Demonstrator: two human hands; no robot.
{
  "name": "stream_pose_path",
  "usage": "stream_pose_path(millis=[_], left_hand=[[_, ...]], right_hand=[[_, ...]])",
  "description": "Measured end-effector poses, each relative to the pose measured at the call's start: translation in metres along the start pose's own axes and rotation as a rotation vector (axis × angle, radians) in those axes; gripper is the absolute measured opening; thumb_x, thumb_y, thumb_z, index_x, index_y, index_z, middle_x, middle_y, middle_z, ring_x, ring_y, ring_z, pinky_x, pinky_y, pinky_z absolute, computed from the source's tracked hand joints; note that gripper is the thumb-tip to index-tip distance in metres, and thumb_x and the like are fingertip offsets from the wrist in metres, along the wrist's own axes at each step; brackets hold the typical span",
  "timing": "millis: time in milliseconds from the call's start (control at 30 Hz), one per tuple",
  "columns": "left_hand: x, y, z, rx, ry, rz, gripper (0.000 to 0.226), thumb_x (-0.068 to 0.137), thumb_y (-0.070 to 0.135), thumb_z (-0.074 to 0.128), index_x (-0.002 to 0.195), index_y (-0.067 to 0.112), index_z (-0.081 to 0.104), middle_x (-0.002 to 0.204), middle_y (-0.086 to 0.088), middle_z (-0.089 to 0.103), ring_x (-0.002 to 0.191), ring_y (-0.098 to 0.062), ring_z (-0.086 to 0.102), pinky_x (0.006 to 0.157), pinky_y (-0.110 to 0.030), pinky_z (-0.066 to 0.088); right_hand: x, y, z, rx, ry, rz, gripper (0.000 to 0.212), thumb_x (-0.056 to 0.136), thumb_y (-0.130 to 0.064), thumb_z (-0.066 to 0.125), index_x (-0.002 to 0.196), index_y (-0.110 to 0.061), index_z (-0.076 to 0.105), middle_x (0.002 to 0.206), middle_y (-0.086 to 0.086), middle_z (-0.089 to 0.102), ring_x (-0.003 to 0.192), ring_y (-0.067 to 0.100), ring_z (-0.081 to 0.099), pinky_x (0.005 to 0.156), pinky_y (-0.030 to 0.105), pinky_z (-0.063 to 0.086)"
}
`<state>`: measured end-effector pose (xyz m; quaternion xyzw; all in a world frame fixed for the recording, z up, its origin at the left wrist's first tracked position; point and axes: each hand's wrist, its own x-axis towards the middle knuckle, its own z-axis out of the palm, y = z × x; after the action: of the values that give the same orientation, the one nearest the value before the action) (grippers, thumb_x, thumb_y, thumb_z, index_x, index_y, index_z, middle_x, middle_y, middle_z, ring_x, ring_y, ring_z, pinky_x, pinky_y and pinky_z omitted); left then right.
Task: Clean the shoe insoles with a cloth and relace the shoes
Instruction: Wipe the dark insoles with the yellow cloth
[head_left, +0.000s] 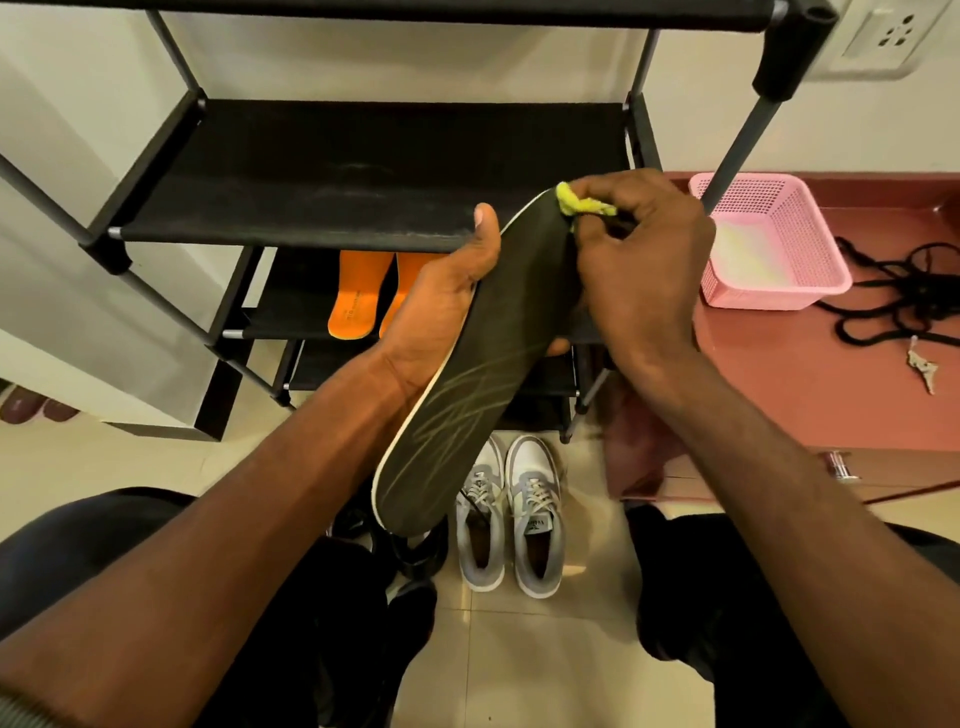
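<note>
Both hands have a grip on something: the left hand (441, 291) cups a dark insole (467, 374) from beneath, thumb laid along its left edge, while the right hand (639, 270) pinches a yellow cloth (579, 201) against the insole's far tip.

Pale floor tiles (519, 675) run under everything, and a cream wall (363, 62) stands behind. At the far left a pair of dark red slippers (26, 405) peeks in on the floor. A black shoe rack (337, 171) with grey poles fills the left and middle; its upper fabric shelf is dusty, and two orange insoles (358, 293) lie side by side on the shelf below. On the floor in front of the rack stands a pair of grey-and-white sneakers (511, 519), toes toward the rack, with a black shoe (410, 551) just beside them, partly hidden by the insole. To the right is a reddish table (779, 395) carrying a pink basket (769, 244), a tangle of black laces (904, 296) and some keys (922, 369). A wall socket (898, 31) sits in the top right corner.

The left forearm reaches up from the lower left, palm turned upward. The right arm comes in from the lower right, wrist bent, knuckles up, fingers curled round the cloth. The insole slants between the hands, heel end low over the shoes, toe end high against the cloth.
</note>
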<state>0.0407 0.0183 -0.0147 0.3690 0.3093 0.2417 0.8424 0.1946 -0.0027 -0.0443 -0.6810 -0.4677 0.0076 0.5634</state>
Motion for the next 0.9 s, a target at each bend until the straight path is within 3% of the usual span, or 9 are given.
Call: stream_pose_path(millis=[167, 300, 367, 433, 500, 633, 733, 833, 900], left_hand=[[0.007, 0.008, -0.005, -0.042, 0.081, 0.119, 0.058, 0.113, 0.044, 0.026, 0.113, 0.002, 0.066, 0.097, -0.011, 0.078, 0.092, -0.018, 0.077, 0.077, -0.028, 0.061], [0.008, 0.013, -0.004, 0.01, 0.206, 0.209, 0.052, 0.114, 0.034, 0.028, 0.116, -0.005, 0.063, 0.081, -0.007, 0.078, 0.076, -0.009, 0.076, 0.066, -0.018, 0.058], [0.006, 0.008, 0.0, -0.011, 0.165, 0.185, 0.052, 0.114, 0.033, 0.029, 0.116, -0.004, 0.065, 0.071, -0.007, 0.075, 0.068, -0.008, 0.074, 0.063, -0.019, 0.057], [0.004, 0.004, 0.004, -0.063, 0.074, 0.091, 0.059, 0.114, 0.039, 0.029, 0.1, 0.004, 0.075, 0.08, -0.01, 0.076, 0.074, -0.014, 0.075, 0.065, -0.024, 0.059], [-0.001, 0.004, 0.006, -0.047, 0.044, 0.068, 0.054, 0.113, 0.039, 0.031, 0.103, 0.005, 0.073, 0.089, -0.011, 0.078, 0.079, -0.018, 0.077, 0.064, -0.028, 0.061], [-0.015, 0.007, 0.008, 0.058, 0.061, 0.08, 0.043, 0.112, 0.033, 0.038, 0.103, 0.006, 0.07, 0.089, -0.009, 0.079, 0.077, -0.018, 0.077, 0.061, -0.029, 0.062], [-0.017, 0.011, 0.006, 0.039, 0.075, 0.092, 0.047, 0.112, 0.032, 0.037, 0.098, 0.007, 0.074, 0.091, -0.009, 0.079, 0.079, -0.019, 0.078, 0.062, -0.031, 0.063], [-0.014, 0.015, 0.001, 0.017, 0.04, 0.072, 0.049, 0.112, 0.042, 0.034, 0.123, 0.005, 0.065, 0.111, -0.014, 0.076, 0.096, -0.027, 0.075, 0.082, -0.048, 0.064], [-0.007, 0.015, -0.002, -0.003, 0.023, 0.065, 0.054, 0.111, 0.047, 0.034, 0.132, 0.005, 0.061, 0.126, -0.019, 0.07, 0.115, -0.034, 0.069, 0.099, -0.056, 0.054]], right_hand=[[-0.048, -0.036, 0.003, 0.113, -0.247, -0.115, 0.026, 0.084, 0.003, 0.075, 0.105, -0.01, 0.081, 0.104, -0.003, 0.075, 0.096, 0.004, 0.069, 0.09, 0.022, 0.057], [-0.06, -0.039, 0.001, 0.143, -0.326, -0.234, 0.022, 0.085, 0.004, 0.076, 0.104, -0.005, 0.08, 0.104, 0.003, 0.075, 0.096, 0.009, 0.07, 0.09, 0.025, 0.058], [-0.05, -0.029, 0.002, 0.011, -0.264, -0.287, 0.021, 0.086, 0.004, 0.075, 0.104, -0.004, 0.079, 0.104, 0.005, 0.074, 0.094, 0.013, 0.07, 0.086, 0.028, 0.059], [-0.033, -0.015, 0.002, -0.119, -0.169, -0.301, 0.02, 0.087, 0.002, 0.072, 0.104, -0.005, 0.079, 0.106, 0.007, 0.073, 0.095, 0.015, 0.069, 0.086, 0.03, 0.059], [-0.014, -0.003, -0.001, -0.181, -0.087, -0.274, 0.019, 0.089, -0.001, 0.069, 0.104, -0.006, 0.079, 0.107, 0.007, 0.072, 0.098, 0.015, 0.068, 0.088, 0.023, 0.055], [0.007, 0.009, -0.008, -0.078, 0.021, -0.071, 0.026, 0.087, -0.004, 0.065, 0.104, -0.013, 0.082, 0.1, -0.003, 0.076, 0.09, 0.0, 0.067, 0.084, 0.011, 0.05], [0.005, 0.008, -0.01, 0.001, 0.045, 0.002, 0.028, 0.086, -0.005, 0.065, 0.105, -0.015, 0.083, 0.098, -0.006, 0.076, 0.091, 0.0, 0.069, 0.085, 0.013, 0.053], [0.005, 0.003, -0.018, -0.024, 0.144, -0.035, 0.024, 0.088, -0.007, 0.067, 0.106, -0.015, 0.082, 0.1, -0.004, 0.077, 0.094, 0.004, 0.07, 0.084, 0.017, 0.055], [0.003, 0.0, -0.021, -0.053, 0.123, -0.093, 0.021, 0.09, -0.009, 0.069, 0.107, -0.013, 0.081, 0.102, -0.002, 0.076, 0.095, 0.006, 0.069, 0.083, 0.014, 0.053]])
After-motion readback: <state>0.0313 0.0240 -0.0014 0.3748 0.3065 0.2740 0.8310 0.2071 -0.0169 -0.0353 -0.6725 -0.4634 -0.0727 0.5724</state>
